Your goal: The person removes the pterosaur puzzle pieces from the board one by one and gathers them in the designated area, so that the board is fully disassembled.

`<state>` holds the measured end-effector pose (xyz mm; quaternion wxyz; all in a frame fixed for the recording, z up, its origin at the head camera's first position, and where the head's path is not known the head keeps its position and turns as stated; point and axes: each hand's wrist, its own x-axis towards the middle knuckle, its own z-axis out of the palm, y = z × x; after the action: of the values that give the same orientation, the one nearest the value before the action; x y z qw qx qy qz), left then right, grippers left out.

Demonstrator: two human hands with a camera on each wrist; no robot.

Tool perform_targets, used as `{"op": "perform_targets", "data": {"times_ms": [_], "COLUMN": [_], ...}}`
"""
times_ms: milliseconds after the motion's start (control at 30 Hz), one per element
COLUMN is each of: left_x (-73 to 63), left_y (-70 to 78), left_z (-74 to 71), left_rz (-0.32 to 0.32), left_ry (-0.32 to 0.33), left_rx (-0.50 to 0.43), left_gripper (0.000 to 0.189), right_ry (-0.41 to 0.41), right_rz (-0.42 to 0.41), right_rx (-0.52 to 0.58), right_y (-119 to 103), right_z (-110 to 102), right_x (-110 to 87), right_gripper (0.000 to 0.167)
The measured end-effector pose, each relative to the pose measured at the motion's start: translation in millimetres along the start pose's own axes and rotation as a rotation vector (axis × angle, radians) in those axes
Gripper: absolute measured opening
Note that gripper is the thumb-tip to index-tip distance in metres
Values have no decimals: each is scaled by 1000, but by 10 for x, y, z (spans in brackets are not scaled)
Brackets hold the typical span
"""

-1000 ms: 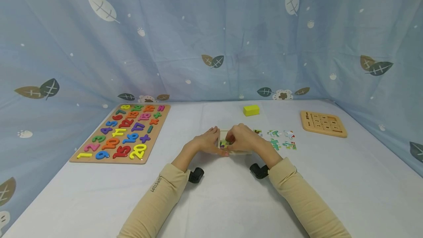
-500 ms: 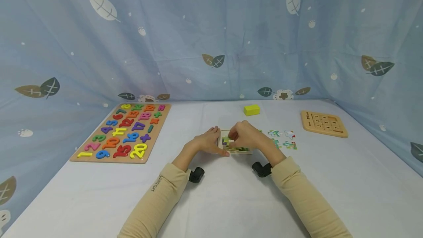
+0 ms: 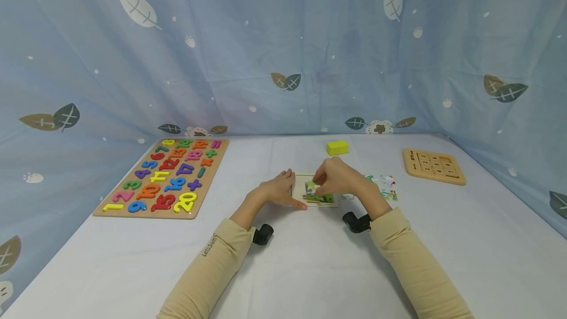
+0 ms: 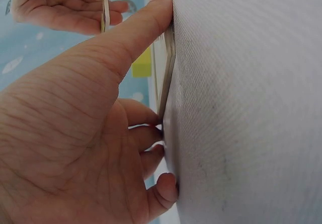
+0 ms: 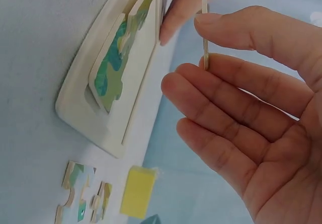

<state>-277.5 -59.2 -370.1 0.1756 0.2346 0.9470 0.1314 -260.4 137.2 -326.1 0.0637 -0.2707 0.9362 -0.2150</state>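
A small light wooden puzzle tray [image 3: 299,184] lies flat in the middle of the table, with several green picture pieces [image 5: 109,75] set along its front side. My left hand [image 3: 280,192] rests against the tray's left side, its thumb stretched onto the front edge. Above the tray, my right hand [image 3: 340,179] pinches a thin puzzle piece [image 5: 205,35] between thumb and index finger. That piece stands edge-on in the right wrist view, which hides its picture. The other fingers of that hand are bent loosely below it.
Loose puzzle pieces [image 3: 388,181] lie right of the tray, partly behind my right hand. A yellow block [image 3: 337,147] stands behind it. At far left is a wooden board [image 3: 100,213] of coloured numbers; at right, a wooden number slide puzzle [image 3: 413,166].
My right hand has come up off the tray and moved right, a puzzle piece now showing in its fingers. More of the tray and its pieces shows. My left hand has stayed put.
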Motion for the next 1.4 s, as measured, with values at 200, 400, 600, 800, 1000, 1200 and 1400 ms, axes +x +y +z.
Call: {"op": "perform_targets", "data": {"times_ms": [200,400,600,800,1000,1200,1400], "left_x": [0,-9,-15,-9,0,-8,-20], "left_y": [1,7,2,-22,-37,-24,-1], "left_z": [-2,1,7,17,21,9,-1], "left_rz": [-1,2,12,19,24,28,25], "left_ry": [-9,-6,2,2,8,10,11], "left_rx": [4,2,6,1,-8,-11,-18], "left_gripper": [108,107,106,106,106,105,106], "right_ry": [5,-7,-43,-76,-107,-139,-186], "right_rz": [19,79,106,130,167,220,250], "right_rx": [16,51,43,18,-25,-65,-80], "right_y": [24,99,211,292,349,362,366], "right_z": [-26,-111,-214,-304,-358,-388,-404], "right_x": [-35,-105,-183,-258,-315,-377,-422], "right_gripper": [24,27,23,21,20,20,20]}}
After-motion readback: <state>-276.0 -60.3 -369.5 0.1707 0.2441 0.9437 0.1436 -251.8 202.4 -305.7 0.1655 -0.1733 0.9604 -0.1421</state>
